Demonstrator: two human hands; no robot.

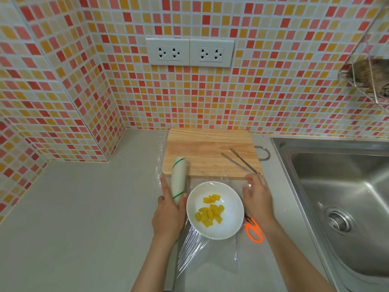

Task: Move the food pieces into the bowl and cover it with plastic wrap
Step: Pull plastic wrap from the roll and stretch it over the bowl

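Note:
A white bowl [229,224] holds several yellow food pieces [209,211] on the grey counter, just in front of the wooden cutting board [208,150]. My left hand [168,216] grips the white roll of plastic wrap [179,182] left of the bowl. A clear sheet of plastic wrap [210,258] runs from the roll to the right, over the bowl's area and the counter. My right hand [255,197] holds the sheet's far edge at the bowl's right, fingers pinched on the film.
Metal tongs [240,161] lie on the board's right side. Orange-handled scissors [253,230] lie on the counter under my right wrist. A steel sink [341,199] is at the right. Tiled walls with two sockets [189,52] stand behind; a wire rack [366,81] hangs upper right.

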